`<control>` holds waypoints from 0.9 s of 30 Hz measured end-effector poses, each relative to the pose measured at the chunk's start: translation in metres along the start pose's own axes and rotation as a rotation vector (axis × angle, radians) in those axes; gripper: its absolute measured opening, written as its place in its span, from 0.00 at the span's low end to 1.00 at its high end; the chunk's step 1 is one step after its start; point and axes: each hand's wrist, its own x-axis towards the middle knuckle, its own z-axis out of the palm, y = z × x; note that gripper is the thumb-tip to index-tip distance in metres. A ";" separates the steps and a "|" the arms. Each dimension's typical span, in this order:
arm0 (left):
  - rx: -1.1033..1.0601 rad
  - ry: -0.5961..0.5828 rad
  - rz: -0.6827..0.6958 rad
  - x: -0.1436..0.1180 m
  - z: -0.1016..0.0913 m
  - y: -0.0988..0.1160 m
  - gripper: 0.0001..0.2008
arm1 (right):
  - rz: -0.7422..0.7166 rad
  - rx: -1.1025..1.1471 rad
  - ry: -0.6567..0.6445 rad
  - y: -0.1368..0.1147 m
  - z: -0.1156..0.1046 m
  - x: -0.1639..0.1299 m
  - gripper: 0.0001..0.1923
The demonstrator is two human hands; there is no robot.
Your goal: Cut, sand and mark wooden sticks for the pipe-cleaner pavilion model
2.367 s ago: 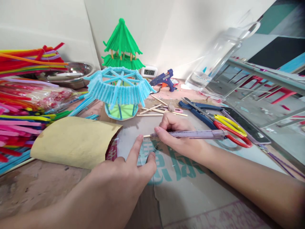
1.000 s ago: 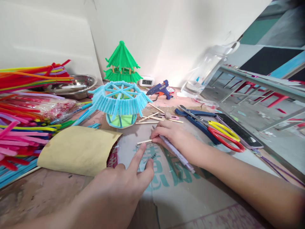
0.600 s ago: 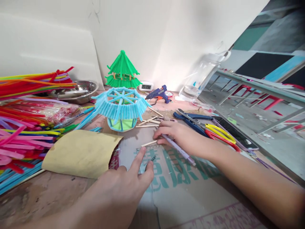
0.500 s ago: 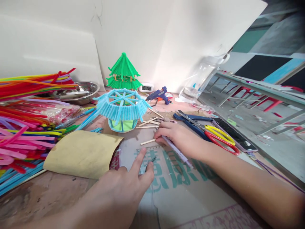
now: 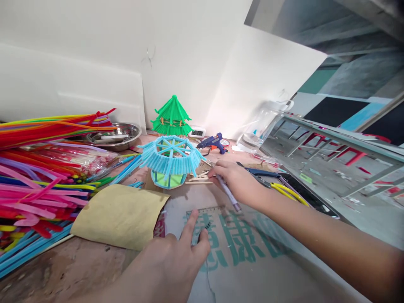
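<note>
A lavender pen (image 5: pixel 229 194) lies in my right hand (image 5: pixel 235 181), which is closed around it. The fingertips of that hand reach the small pile of thin wooden sticks (image 5: pixel 202 178), and I cannot tell whether they pinch one. My left hand (image 5: pixel 179 256) rests with index finger and thumb spread on a clear ruler (image 5: pixel 208 209), over a grey sheet with green printed characters (image 5: pixel 236 235). Behind the sticks stands a blue pipe-cleaner roof frame (image 5: pixel 172 153) on a green base (image 5: pixel 168 179). A green tiered roof model (image 5: pixel 173 115) rises behind it.
Bundled pipe cleaners (image 5: pixel 38 189) and a metal bowl (image 5: pixel 126 141) fill the left side, with curved yellow sandpaper (image 5: pixel 118 216) nearer. A blue glue gun (image 5: pixel 214 142) and clear jug (image 5: pixel 260 126) stand behind. Yellow-handled scissors (image 5: pixel 288 193) and a phone (image 5: pixel 304 193) lie right.
My right hand has moved away from the ruler to the stick pile, pen still in it. The short stick beside the ruler no longer shows there. The camera view has tilted upward.
</note>
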 end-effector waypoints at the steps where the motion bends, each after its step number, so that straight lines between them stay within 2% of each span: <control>1: -0.007 0.006 0.006 -0.001 -0.001 0.000 0.30 | 0.004 -0.016 -0.011 -0.002 0.004 0.004 0.07; 4: -0.042 0.002 0.010 -0.002 -0.003 -0.001 0.30 | 0.017 -0.039 -0.004 -0.007 0.009 0.010 0.07; 8: -0.062 -0.016 0.005 -0.001 -0.004 -0.001 0.30 | -0.045 0.022 0.033 -0.011 0.006 0.004 0.08; 18: -0.018 -0.052 0.006 0.001 -0.002 0.001 0.31 | 0.017 0.051 -0.076 -0.024 0.011 -0.008 0.10; 27: -0.041 -0.009 0.003 -0.002 -0.001 0.001 0.32 | -0.001 0.108 -0.056 -0.029 0.011 -0.019 0.10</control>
